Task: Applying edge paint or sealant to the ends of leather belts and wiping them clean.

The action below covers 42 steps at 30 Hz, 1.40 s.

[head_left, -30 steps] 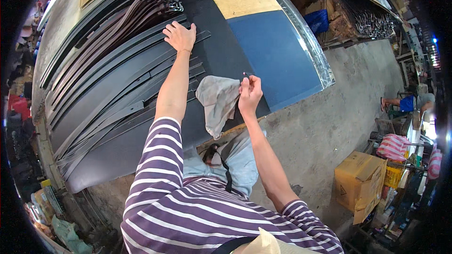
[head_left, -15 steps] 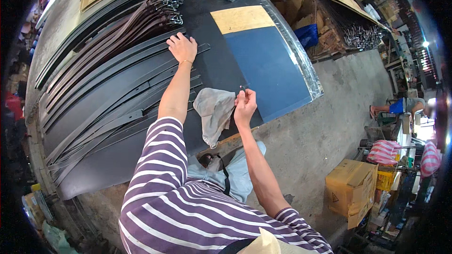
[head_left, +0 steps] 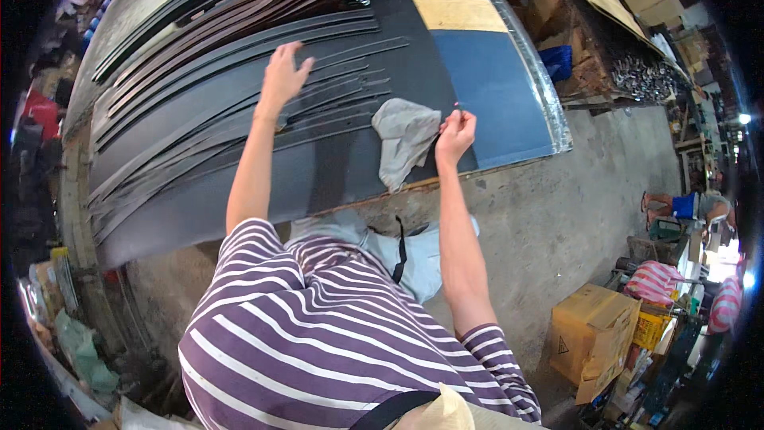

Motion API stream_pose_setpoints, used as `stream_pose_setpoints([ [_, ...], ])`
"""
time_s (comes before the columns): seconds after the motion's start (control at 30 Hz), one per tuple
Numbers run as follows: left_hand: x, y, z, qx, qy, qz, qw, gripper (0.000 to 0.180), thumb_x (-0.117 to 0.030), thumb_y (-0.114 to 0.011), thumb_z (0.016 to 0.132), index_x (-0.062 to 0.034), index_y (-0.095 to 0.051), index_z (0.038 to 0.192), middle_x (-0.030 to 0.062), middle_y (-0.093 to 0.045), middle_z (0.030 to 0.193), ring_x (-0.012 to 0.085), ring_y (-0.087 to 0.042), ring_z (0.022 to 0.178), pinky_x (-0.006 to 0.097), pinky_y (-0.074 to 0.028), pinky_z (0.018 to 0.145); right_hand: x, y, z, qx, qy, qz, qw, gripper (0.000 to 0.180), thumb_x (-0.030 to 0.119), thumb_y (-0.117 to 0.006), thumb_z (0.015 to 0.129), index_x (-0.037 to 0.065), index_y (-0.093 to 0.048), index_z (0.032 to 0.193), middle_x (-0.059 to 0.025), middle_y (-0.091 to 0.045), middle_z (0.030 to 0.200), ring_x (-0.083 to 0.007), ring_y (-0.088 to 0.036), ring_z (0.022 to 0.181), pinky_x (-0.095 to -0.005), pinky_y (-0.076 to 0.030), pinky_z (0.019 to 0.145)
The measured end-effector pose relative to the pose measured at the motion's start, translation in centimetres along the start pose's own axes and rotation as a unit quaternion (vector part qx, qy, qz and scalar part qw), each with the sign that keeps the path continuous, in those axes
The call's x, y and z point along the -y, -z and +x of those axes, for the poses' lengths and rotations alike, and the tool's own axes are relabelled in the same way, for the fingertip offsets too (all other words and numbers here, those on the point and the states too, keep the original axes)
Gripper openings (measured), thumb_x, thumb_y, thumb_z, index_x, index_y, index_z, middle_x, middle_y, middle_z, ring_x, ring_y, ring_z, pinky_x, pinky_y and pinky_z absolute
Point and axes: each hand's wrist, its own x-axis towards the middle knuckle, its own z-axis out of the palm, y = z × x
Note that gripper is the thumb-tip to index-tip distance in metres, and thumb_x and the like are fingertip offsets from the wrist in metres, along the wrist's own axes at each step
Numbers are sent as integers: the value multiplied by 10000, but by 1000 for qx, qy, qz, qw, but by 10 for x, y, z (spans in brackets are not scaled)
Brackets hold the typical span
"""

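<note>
left hand [head_left: 284, 77]: open, we see it flat on dark strips [head_left: 239, 111]
right hand [head_left: 455, 134]: pinching something tiny, we can't identify it
grey cloth [head_left: 402, 142]: just beside the right hand

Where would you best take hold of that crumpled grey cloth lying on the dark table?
Probably the grey cloth by its raised, bunched upper folds, coming from above. Its lower corner lies flat near the table edge, giving fingers less to pinch.

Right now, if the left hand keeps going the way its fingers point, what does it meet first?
The left hand points up the table across the dark leather strips; it would likely meet the brown belts next, though its height above them is unclear.
</note>
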Motion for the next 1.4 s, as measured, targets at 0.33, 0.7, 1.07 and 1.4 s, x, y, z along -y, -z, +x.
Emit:
stream_pose_setpoints([
  [0.33, 71, 121, -260, -40, 170, 183, 967, 566, -328, -646, 918, -53, -509, 1393, 208, -447, 1471, 377, -402, 1386, 497, -350, 1124, -13, 9, 10, 51, -21, 87, 995, 158, 146, -572, 1011, -4, -544, 1050, -49, -582, 778, -94, -534, 605, -252, -455, 504],
  [0.7, 61, 93, -290, -102, 224, 241, 939, 458, -333, -582, 916, -94, -597, 1307, 164, -497, 1466, 323, -411, 1400, 494, -309, 1151, 0, 22, -45, 104, 49, 0, 993, 163, 161, -583, 1007, 1, -558, 989, -36, -581, 727, -104, -552, 589, -262, -453, 524],
  [1.07, 70, 111, -280, -101, 230, 161, 955, 458, -210, -628, 864, -23, -571, 1278, 160, -574, 1327, 326, -513, 1265, 465, -407, 1060, -2, 22, -43, 107, 87, -89, 986, 199, 186, -590, 1000, -12, -574, 988, -54, -603, 750, -142, -575, 608, -301, -465, 560],
  [1.4, 190, 183, -253, -27, 251, 336, 907, 680, -75, -662, 781, -33, -440, 1422, 173, -483, 1405, 339, -416, 1363, 476, -462, 1033, 3, 28, -47, 118, 84, -90, 985, 194, 181, -602, 996, -11, -580, 994, -55, -605, 760, -138, -559, 616, -306, -467, 577],
])
